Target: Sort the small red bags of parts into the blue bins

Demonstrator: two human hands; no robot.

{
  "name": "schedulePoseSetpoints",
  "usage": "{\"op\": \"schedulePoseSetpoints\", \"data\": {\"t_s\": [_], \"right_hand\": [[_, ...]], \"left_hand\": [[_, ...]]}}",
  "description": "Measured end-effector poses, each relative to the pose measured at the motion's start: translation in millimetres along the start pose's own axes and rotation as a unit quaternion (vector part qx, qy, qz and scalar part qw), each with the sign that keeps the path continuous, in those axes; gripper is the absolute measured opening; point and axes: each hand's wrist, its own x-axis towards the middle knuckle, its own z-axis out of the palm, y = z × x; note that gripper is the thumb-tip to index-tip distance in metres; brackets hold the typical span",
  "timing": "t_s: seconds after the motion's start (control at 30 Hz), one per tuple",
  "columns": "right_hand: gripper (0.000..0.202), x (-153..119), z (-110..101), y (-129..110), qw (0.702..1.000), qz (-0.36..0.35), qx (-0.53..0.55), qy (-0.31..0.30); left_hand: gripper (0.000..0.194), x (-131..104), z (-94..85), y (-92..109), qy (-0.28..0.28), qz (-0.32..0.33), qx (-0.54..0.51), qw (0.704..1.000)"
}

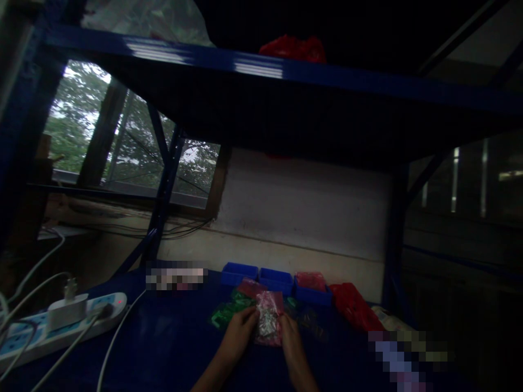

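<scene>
A pink plastic bag (267, 321) with shiny, silvery contents lies between my hands over the blue table. My left hand (242, 329) pinches its left edge, fingers closed. On the other side, my right hand (289, 333) grips the right edge with its fingers together. Green packets (224, 314) are just beyond and left of my left hand. Another pink bag (250, 287) lies behind the held one. Small clear packets (312, 322) rest to the right of my right hand.
Three blue bins (275, 280) line the back, the right one holding pink bags (310, 281). A red bag (354, 306) is at right. A power strip (110, 306) with white cables sits left. A blue shelf beam (347, 84) crosses overhead.
</scene>
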Motion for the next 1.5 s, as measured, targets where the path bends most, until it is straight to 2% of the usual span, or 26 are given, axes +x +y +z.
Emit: {"op": "schedulePoseSetpoints", "data": {"t_s": [0.07, 0.17, 0.37, 0.67, 1.0, 1.17, 1.37, 1.5], "right_hand": [[0.036, 0, 0, 0, 1.000, -0.004, -0.002, 0.000], [0.037, -6, 3, -3, 1.000, -0.017, -0.004, -0.003], [0.043, -16, 7, -12, 0.998, -0.032, 0.002, -0.047], [0.047, -7, 3, -3, 0.998, -0.040, -0.032, -0.023], [0.051, -11, 4, -11, 0.999, -0.026, -0.023, -0.010], [0.054, -11, 5, -12, 0.999, -0.025, -0.027, -0.008], [0.038, -12, 2, -13, 0.995, -0.068, -0.061, 0.045], [0.038, -12, 1, -11, 0.996, -0.065, -0.051, 0.028]], "left_hand": [[0.036, -1, 0.6, 2, -0.006, -0.007, 0.015, 1.000], [0.037, -1, -0.8, 1, 0.021, -0.011, 0.025, 0.999], [0.039, 1, -3.5, -4, 0.037, -0.011, 0.026, 0.999], [0.039, 0, -2.8, 1, 0.046, -0.003, 0.023, 0.999], [0.041, 0, -1.9, 1, 0.049, -0.005, 0.028, 0.998], [0.041, -1, -2.0, 2, 0.062, -0.013, 0.068, 0.996], [0.041, 1, -4.2, -6, 0.070, 0.000, 0.043, 0.997], [0.041, -1, -4.8, -2, 0.067, -0.007, 0.031, 0.997]]}}
